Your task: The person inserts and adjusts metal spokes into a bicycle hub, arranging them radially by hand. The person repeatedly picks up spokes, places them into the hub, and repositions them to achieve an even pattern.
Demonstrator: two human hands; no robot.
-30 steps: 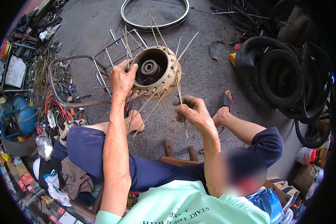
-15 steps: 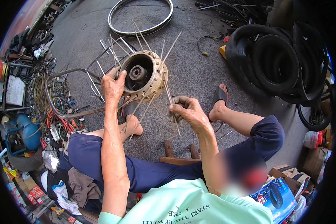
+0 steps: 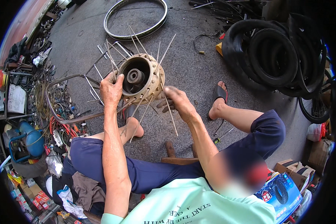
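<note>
A tan wheel hub (image 3: 157, 84) with a dark hollow centre hangs tilted in front of me, its open side turned toward me. Several thin metal spokes (image 3: 170, 116) stick out through the holes in its flange. My left hand (image 3: 111, 89) is closed on the hub's left edge, thumb at the rim and fingers partly hidden behind. At the lower right of the hub, my right hand (image 3: 178, 102) has its fingers stretched apart beside a hanging spoke. Those fingertips are dark and slightly blurred, and they reach close to the flange.
A bare wheel rim (image 3: 161, 26) lies on the floor beyond the hub. Behind the hub stands a metal tube frame (image 3: 69, 121). Black tyres (image 3: 237, 61) are piled at the right. Loose cables (image 3: 65, 99) and parts crowd the left, and a low wooden stool (image 3: 179, 160) is between my legs.
My right hand has let its pinch on the hanging spoke go and moved up and left toward the hub's flange. The left hand keeps its hold; the hub has shifted slightly left.
</note>
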